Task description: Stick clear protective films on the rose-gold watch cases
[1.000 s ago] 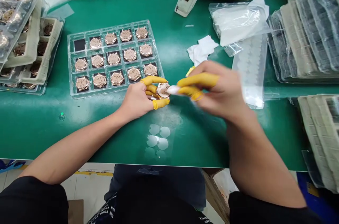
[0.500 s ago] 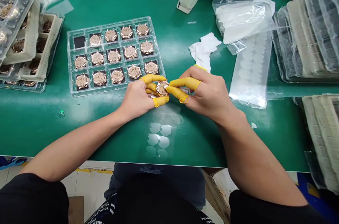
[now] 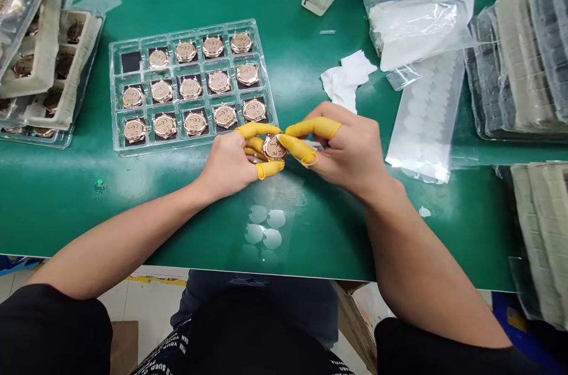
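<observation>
Round rose-gold metal watch case (image 3: 274, 148) gripped between the yellow rubber-cotted fingers (image 3: 268, 169) of the left hand (image 3: 228, 165), just beside a clear plastic compartmented tray (image 3: 116, 91), with the right hand (image 3: 344, 147) pinched nearly shut on a white item (image 3: 313, 144), mostly hidden by its fingers.

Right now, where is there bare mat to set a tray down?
Bare green mat shows between the watch tray and the white cloth, and in front of the tray, left of the left hand. Another patch lies right of the right forearm, before the stacked trays. It is crowded top left and along the right edge.
</observation>
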